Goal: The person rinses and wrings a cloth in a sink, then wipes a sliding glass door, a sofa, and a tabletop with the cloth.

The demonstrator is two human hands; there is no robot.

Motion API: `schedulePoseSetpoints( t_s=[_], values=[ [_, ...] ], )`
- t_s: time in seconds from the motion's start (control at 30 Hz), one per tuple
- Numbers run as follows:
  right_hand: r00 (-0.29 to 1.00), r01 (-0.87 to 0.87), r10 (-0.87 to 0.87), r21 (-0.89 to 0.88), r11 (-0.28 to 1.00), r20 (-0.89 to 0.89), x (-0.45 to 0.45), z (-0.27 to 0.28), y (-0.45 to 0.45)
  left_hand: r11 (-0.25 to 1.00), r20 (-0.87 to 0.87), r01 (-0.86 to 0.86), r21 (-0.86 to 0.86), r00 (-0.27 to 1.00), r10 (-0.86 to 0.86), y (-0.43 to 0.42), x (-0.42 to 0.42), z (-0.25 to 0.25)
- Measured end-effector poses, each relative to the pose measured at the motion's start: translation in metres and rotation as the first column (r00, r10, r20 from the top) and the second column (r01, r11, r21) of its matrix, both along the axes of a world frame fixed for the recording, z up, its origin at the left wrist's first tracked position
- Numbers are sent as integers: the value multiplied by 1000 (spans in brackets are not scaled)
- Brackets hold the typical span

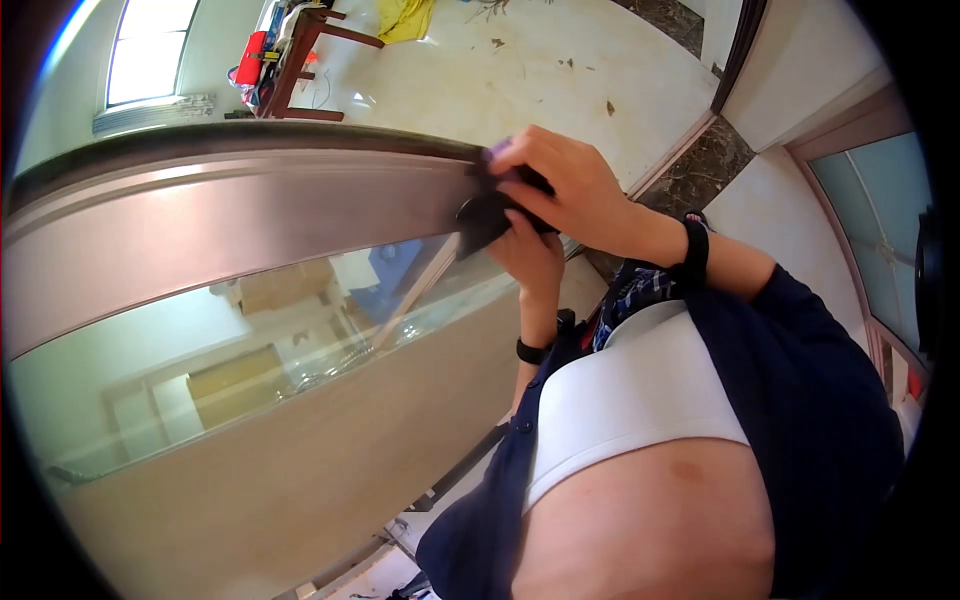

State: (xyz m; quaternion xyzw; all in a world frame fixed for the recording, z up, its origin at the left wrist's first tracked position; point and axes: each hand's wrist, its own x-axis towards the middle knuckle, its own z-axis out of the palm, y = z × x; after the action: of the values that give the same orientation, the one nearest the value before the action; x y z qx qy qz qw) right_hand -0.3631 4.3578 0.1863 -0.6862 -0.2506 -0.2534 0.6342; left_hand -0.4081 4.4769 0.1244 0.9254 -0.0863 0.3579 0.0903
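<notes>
Outer garment (820, 380): dark navy, open front, round dark buttons (526, 426) along the left edge. Inner top (640, 390): plain white, smooth, with a curved near edge. Lower garment (645, 288): dark blue, pale patterned lines. Right wrist: wide black band (692, 250). Left wrist: narrower black band (533, 351)

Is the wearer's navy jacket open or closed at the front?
Open: the navy jacket hangs apart, with the white top showing between its edges.
</notes>
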Motion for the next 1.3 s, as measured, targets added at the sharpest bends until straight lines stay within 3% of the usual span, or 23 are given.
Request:
schedulePoseSetpoints(
  t_s=[0.1,0.2,0.27,0.3,0.4,0.5,0.57,0.67,0.77,0.83,0.9,0.97,1.03,1.13,1.2,1.3],
  values=[
    [998,-7,10,-53,999,57,3,46,0,997,-71,-82,-4,994,82,-9,11,35],
    [1000,26,-25,-66,998,18,2,35,2,997,-87,-46,64,995,51,-8,10,38],
    [996,13,-17,-54,998,-82,-4,9,1,989,-150,-35,141,987,56,1,-1,14],
    [992,5,-12,-53,999,-127,-4,2,-1,992,-78,20,128,997,-10,-3,-4,11],
    [976,-53,45,-32,998,-214,-6,-4,-4,988,-77,91,128,994,-82,1,-12,-2],
    [998,33,-34,-18,999,-47,1,25,2,996,-42,-57,72,997,60,-10,9,19],
    [999,32,-32,-38,999,-12,5,51,1,996,-51,-81,35,995,82,-18,15,50],
    [998,49,-50,-41,998,-30,4,53,3,993,-137,-111,-44,985,104,-19,14,46],
    [985,100,-110,-81,992,-129,-6,19,2,990,-268,-126,-71,958,103,-14,6,0],
    [969,72,-113,-186,980,-220,-12,-10,-4,987,-245,-123,101,959,144,-13,-8,-35],
    [957,46,-113,-248,968,-266,-13,-27,-6,994,-464,-69,-80,885,24,-10,-14,-41],
    [960,38,-110,-271,962,-259,-10,-34,-9,998,-448,-16,-65,894,-15,-11,-18,-45],
    [971,5,-76,-298,955,-227,-7,-21,-13,986,-199,13,166,980,20,-13,-17,-43],
    [989,51,-79,-219,974,-123,-4,19,-7,963,-345,-220,156,901,262,-25,-11,0],
    [994,83,-94,-172,982,-57,-3,48,-2,979,-234,-193,70,951,204,-21,3,24],
    [994,108,-108,-146,983,4,2,66,2,978,-130,-177,113,973,191,-18,9,31]
  ],
)
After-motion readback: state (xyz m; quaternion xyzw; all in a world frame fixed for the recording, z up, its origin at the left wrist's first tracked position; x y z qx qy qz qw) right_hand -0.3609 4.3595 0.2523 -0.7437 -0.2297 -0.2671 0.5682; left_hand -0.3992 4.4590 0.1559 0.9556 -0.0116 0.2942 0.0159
